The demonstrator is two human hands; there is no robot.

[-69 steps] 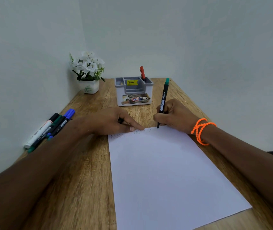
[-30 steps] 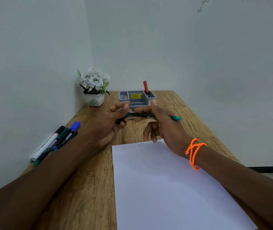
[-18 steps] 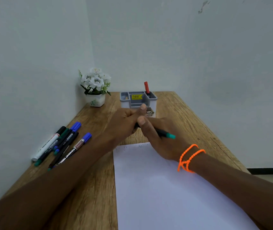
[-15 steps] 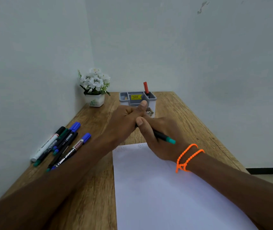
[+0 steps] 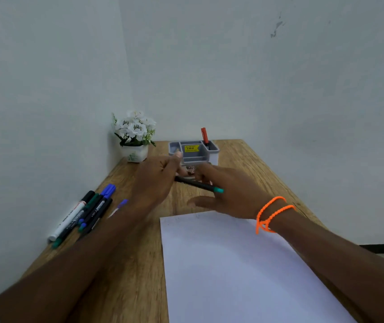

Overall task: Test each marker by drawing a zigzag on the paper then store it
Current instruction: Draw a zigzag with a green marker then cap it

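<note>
I am looking down at the bench [image 5: 137, 271], and I am taking the grey organiser [image 5: 193, 151] at its far end as my landmark. Just in front of the organiser, my left hand [image 5: 157, 180] is gripping one end of the green-tipped marker [image 5: 198, 184], fingers curled round it with the thumb sticking up toward the organiser's front wall. The marker is lying nearly level in the air, its green end pointing away from the organiser toward my right wrist. My right hand [image 5: 230, 194] is sitting just beside it with fingers spread and relaxed; the marker is crossing over its knuckles, and I cannot tell whether the hand is touching it. An orange bracelet [image 5: 271, 212] is circling that wrist. A red marker [image 5: 204, 135] is standing upright in the organiser's right compartment. The paper [image 5: 233, 271] is lying nearer to me than the organiser, under my right forearm, with faint marks along the edge closest to the organiser. Well to the left of the organiser and nearer to me, a cluster of markers [image 5: 86, 213] is lying against the wall. Just left of the organiser, a white flower pot [image 5: 135, 136] is standing in the corner.
</note>
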